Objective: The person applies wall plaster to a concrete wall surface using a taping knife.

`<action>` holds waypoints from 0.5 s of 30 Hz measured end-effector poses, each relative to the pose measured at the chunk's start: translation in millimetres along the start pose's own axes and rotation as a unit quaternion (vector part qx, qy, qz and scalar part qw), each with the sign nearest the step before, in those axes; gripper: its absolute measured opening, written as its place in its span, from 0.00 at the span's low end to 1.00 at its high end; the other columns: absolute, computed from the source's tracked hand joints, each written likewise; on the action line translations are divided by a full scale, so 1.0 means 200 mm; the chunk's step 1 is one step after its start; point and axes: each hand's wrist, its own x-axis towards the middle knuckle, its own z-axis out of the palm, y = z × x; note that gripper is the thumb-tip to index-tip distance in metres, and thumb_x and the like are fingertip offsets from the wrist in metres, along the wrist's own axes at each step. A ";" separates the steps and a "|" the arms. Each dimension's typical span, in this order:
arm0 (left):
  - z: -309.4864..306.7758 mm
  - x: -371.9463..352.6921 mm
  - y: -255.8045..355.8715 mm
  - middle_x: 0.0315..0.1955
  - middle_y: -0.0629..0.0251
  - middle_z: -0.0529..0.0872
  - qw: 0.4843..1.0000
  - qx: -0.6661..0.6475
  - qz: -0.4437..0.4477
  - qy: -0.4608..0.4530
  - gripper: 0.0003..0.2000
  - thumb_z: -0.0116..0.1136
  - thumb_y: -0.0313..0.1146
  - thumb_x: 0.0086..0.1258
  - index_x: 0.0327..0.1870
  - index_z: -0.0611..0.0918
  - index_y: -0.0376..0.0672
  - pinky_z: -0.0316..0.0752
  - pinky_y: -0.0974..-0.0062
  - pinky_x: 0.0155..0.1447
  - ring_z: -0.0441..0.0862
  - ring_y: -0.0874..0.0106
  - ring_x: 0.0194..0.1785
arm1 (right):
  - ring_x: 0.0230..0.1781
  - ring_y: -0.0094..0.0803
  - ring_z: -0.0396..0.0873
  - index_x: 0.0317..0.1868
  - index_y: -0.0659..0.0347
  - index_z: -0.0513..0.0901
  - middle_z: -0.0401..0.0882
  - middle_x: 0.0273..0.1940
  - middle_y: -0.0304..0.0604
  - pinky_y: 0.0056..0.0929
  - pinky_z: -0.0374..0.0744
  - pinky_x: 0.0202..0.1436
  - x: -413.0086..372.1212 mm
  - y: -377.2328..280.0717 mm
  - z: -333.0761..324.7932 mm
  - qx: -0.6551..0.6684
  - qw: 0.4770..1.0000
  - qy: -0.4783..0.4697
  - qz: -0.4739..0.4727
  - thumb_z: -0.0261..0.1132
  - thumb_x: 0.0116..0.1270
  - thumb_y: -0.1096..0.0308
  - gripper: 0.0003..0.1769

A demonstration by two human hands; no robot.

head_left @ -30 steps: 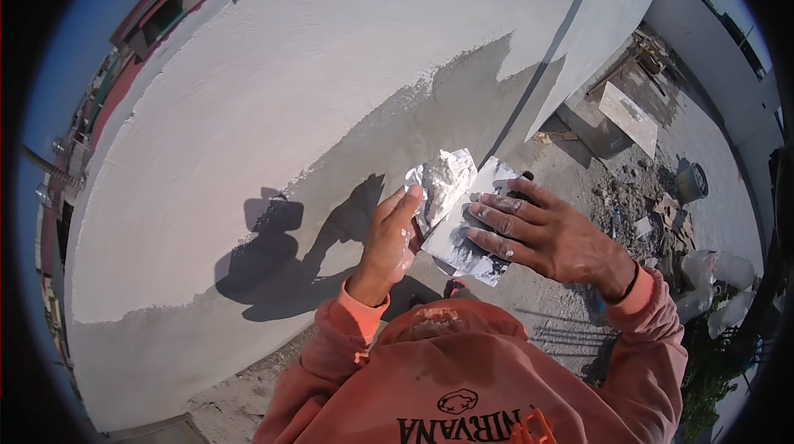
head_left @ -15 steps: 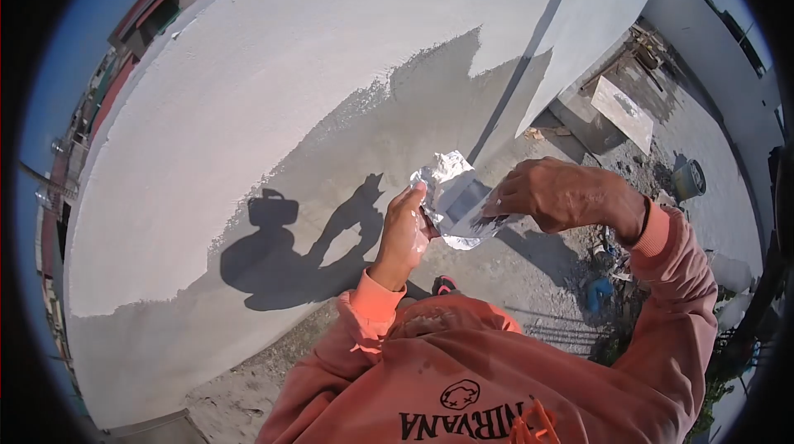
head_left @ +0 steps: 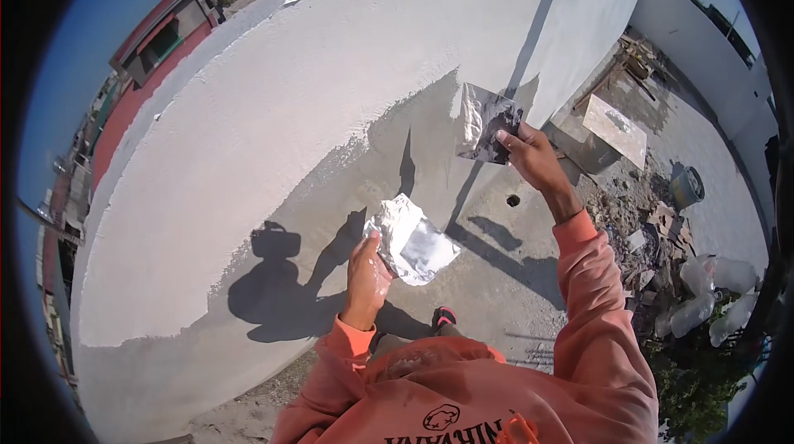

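My left hand [head_left: 365, 287], with white smears on its fingers, is closed on a shiny metal plate [head_left: 433, 252] at its left side. A lump of white putty [head_left: 400, 214] lies on the far left part of that plate. My right hand [head_left: 533, 153] is stretched out toward the wall and grips a flat, square metal scraper [head_left: 491, 110] by its near right side. White putty runs along the scraper's left side, and its face overlaps the grey part of the wall [head_left: 426, 134] in this view. White coating covers the upper and left wall [head_left: 273, 117].
Rubble [head_left: 653, 237] and plastic bags [head_left: 696, 313] lie on the ground at the right. Near them stands a bucket [head_left: 686, 187]. A pale board [head_left: 615, 129] rests on a concrete block farther back. My shoe [head_left: 444, 316] is at the wall's foot.
My right hand has moved away from the plate, up to the wall, carrying the scraper with putty on it. The plate in my left hand has shifted lower and left.
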 end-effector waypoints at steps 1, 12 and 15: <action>-0.01 -0.04 0.03 0.57 0.56 0.80 1.000 0.002 -0.001 0.003 0.18 0.44 0.36 0.80 0.63 0.71 0.33 0.75 0.60 0.63 0.79 0.63 0.60 | 0.29 0.16 0.65 0.43 0.66 0.78 0.74 0.30 0.30 0.22 0.67 0.33 0.05 0.05 0.03 -0.041 0.998 0.048 -0.010 0.60 0.73 0.66 0.10; -0.33 -0.34 0.28 0.62 0.55 0.76 0.999 -0.020 0.009 0.043 0.21 0.47 0.36 0.79 0.66 0.68 0.31 0.67 0.60 0.69 0.74 0.62 0.65 | 0.44 0.57 0.78 0.55 0.74 0.74 0.77 0.43 0.62 0.47 0.75 0.49 0.51 0.35 0.51 -0.309 0.896 0.317 -0.040 0.54 0.63 0.72 0.20; -0.40 -0.37 0.33 0.62 0.55 0.76 0.998 -0.022 0.016 0.050 0.22 0.48 0.36 0.78 0.66 0.68 0.31 0.66 0.60 0.70 0.74 0.62 0.65 | 0.44 0.53 0.78 0.54 0.73 0.75 0.78 0.41 0.61 0.43 0.75 0.49 0.49 0.37 0.70 -0.382 0.847 0.351 -0.114 0.57 0.62 0.71 0.21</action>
